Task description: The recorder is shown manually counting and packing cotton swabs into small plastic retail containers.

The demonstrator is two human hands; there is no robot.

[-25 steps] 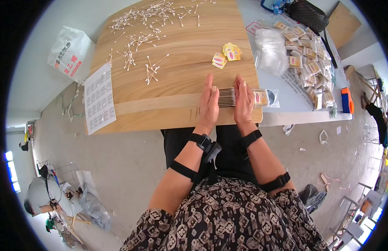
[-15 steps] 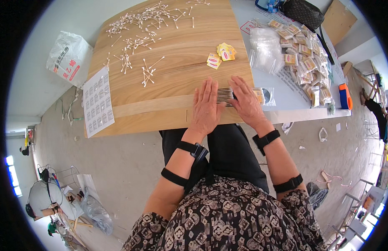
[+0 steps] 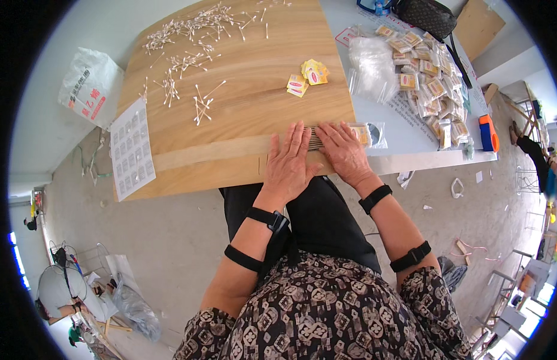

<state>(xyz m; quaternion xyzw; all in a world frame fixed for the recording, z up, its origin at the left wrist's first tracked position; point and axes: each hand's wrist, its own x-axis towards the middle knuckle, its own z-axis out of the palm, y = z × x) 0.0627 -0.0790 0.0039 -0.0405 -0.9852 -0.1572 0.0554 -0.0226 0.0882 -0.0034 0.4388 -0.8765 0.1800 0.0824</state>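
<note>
A row of slim sticks shows between my left hand and right hand — both flattened, palms down.

Open lane through the middle of the wooden bench; near right corner blocked.
From the printed sheet lapping over the left edge, bare wood runs along the near edge to the left hand, and inward between the small loose swab group and the yellow cards by the right edge. Both hands, the right hand included, lie flat over a swab row, with a clear packet crossing the right edge. Swab heaps crowd the far left corner. On the grey table, stacked clear bags and filled pouches obstruct; a strip runs along its near edge toward an orange-and-blue object.
</note>
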